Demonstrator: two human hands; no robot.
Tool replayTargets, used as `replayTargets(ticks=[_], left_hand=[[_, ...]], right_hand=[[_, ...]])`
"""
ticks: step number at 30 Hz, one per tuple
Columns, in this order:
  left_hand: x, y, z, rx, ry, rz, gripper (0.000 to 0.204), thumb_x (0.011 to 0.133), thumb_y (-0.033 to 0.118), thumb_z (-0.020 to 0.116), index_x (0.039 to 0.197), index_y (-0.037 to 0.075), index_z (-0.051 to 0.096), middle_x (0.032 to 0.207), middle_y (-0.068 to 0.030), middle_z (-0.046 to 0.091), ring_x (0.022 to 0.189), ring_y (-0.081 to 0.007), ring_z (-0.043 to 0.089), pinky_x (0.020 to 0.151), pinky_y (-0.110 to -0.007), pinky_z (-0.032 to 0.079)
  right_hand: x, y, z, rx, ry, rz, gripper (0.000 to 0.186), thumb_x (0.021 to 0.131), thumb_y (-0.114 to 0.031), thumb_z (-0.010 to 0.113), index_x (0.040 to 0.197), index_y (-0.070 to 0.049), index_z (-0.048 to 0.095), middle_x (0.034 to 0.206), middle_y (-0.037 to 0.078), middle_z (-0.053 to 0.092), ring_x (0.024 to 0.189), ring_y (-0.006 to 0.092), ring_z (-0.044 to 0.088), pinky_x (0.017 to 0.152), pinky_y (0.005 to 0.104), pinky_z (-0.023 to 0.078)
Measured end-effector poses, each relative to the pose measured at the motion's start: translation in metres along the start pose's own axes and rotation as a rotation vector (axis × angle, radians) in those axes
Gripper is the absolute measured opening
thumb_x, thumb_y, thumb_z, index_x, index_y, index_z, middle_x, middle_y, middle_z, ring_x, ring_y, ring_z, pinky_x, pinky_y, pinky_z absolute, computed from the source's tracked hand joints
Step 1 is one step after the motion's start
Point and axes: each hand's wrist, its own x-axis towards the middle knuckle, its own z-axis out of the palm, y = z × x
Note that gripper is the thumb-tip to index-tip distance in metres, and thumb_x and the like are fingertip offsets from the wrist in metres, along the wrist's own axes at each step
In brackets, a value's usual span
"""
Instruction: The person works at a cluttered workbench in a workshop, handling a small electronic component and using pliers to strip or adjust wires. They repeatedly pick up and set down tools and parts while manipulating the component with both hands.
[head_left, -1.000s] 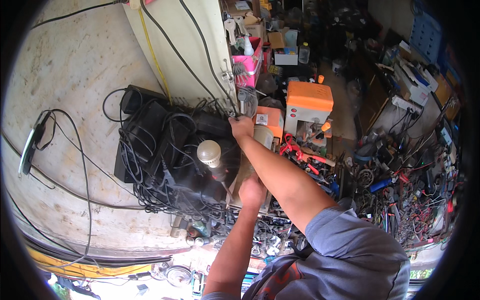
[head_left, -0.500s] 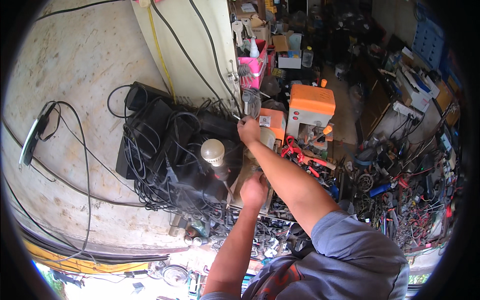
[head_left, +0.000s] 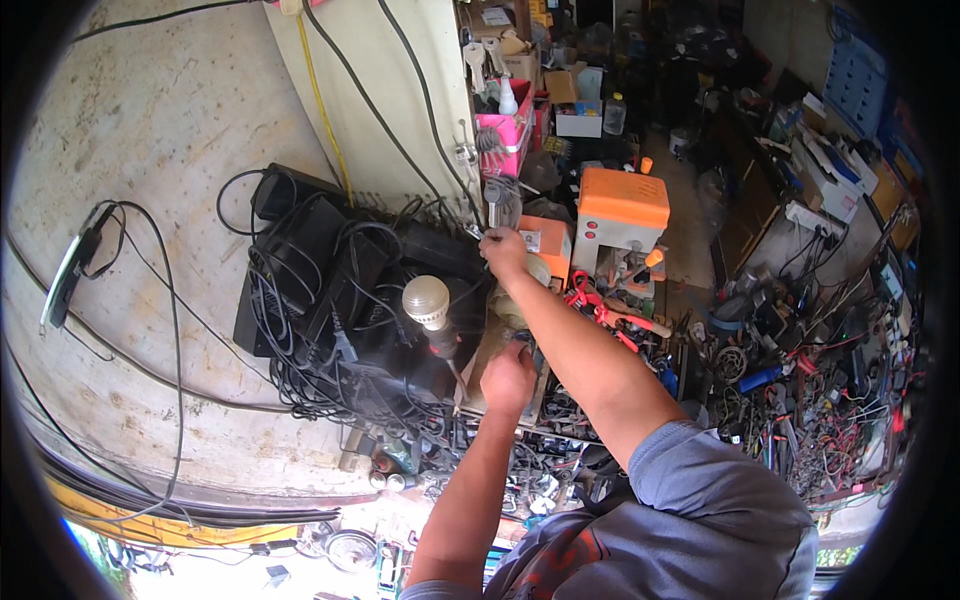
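Observation:
My right hand (head_left: 503, 250) is pinched on a small silver metal piece (head_left: 476, 230) beside a row of hooks on the pale panel (head_left: 370, 130), just below a bundle of hanging metal pieces (head_left: 500, 200). My left hand (head_left: 507, 380) is lower down, its fingers curled at a dark object that I cannot make out, over a worn board (head_left: 480, 395). Left of it a round bulb lamp (head_left: 428, 305) stands among black power adapters (head_left: 300, 260) and tangled cables. An orange box (head_left: 550, 240) sits right of my right hand.
An orange-topped machine (head_left: 622, 195) and red-handled tools (head_left: 590, 295) are to the right, beside heaps of wires and parts (head_left: 820, 420). A pink bin (head_left: 500, 150) holds items behind my hands. A stained wall (head_left: 130, 150) with dangling cables is on the left.
My right hand has shifted to the right over the last second, with a slight lift in the last half second. My left hand has stayed nearly in place.

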Motion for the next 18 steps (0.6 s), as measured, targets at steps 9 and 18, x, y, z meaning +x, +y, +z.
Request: replayTargets(ticks=[9, 18], left_hand=[[0.000, 0.000, -0.001, -0.012, -0.027, -0.018, 0.022, 0.090, 0.026, 0.053, 0.094, 0.010, 0.066, 0.092, -0.0203, 0.067, 0.088, -0.0396, 0.063, 0.077, -0.051, 0.050], [-0.001, 0.005, -0.005, 0.024, -0.028, -0.035, 0.021, 0.090, 0.026, 0.053, 0.094, 0.011, 0.067, 0.091, -0.0195, 0.068, 0.087, -0.0392, 0.064, 0.076, -0.051, 0.050]], right_hand=[[-0.005, -0.011, 0.006, -0.051, 0.035, 0.098, 0.019, 0.081, -0.013, 0.071, 0.088, 0.004, 0.070, 0.069, 0.007, 0.067, 0.066, 0.0166, 0.063, 0.060, 0.0307, 0.048], [-0.005, -0.027, -0.012, 0.079, -0.010, 0.105, 0.026, 0.076, -0.021, 0.078, 0.080, 0.003, 0.071, 0.075, 0.014, 0.069, 0.070, 0.0257, 0.066, 0.068, 0.0363, 0.050]])
